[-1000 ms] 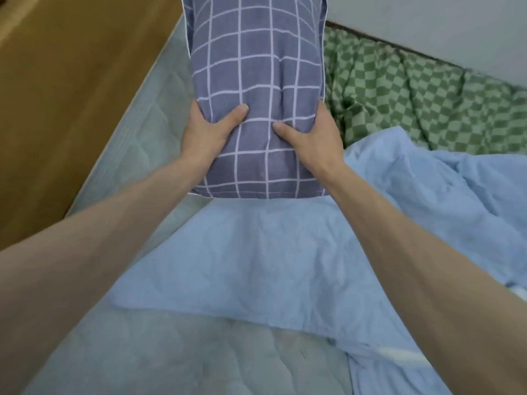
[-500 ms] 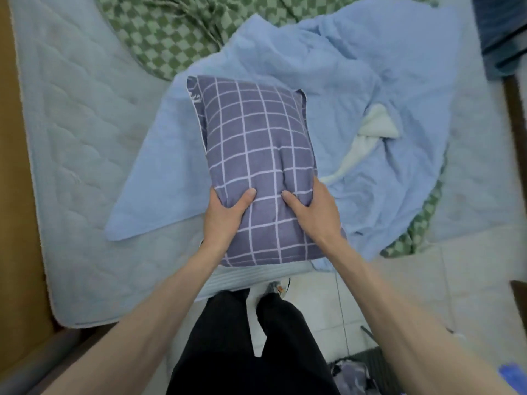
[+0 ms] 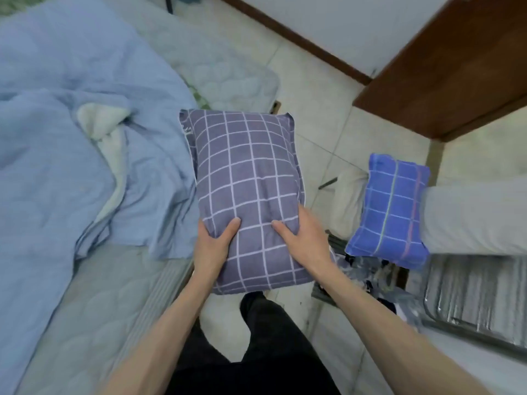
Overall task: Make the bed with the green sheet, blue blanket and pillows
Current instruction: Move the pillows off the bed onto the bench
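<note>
I hold a grey-purple checked pillow in the air over the floor, just off the bed's edge. My left hand grips its near left side, thumb on top. My right hand grips its near right side the same way. The crumpled blue blanket lies on the bare quilted mattress at the left, with a white lining showing. A second, brighter blue checked pillow rests at the right on a pale bundle. Only a sliver of the green sheet shows beside the blanket.
Tiled floor lies ahead, with a brown wooden door at the upper right. A silvery ribbed mat and dark clutter sit at the right. My dark trousers are below.
I have swung the pillow off the bed to the right, and my view turned with it. The blanket now lies to the left and the second pillow has come into view.
</note>
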Demonstrator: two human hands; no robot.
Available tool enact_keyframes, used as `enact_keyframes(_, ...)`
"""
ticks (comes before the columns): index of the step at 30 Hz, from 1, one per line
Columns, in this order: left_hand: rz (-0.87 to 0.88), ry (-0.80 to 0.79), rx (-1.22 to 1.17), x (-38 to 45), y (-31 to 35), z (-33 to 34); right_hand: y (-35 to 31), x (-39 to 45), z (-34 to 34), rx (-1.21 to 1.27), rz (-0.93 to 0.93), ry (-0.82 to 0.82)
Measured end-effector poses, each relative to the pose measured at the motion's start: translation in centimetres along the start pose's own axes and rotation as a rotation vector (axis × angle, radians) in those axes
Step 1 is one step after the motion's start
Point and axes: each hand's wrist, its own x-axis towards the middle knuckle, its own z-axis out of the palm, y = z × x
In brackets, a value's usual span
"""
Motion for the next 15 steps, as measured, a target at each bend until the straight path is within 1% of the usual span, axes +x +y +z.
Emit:
enact_keyframes(6,0.093,-0.304,0.093,-3.8,3.8,20.9,14.8,-0.1,-14.5,-0.011,0.22,0.211)
enact_keyframes(9,0.061,-0.423,0.178,-4.6,5.2,29.4,20.6,-0.2,-19.3,0.016,0.319,0.313)
enact_keyframes(11,0.073,-0.484,0.244,-4.7,6.0,34.6,24.2,0.1,-22.0,0.031,0.383,0.371)
enact_keyframes(15,0.096,-0.562,0.302,-4.0,6.7,44.2,30.9,1.9,-26.2,0.067,0.438,0.448)
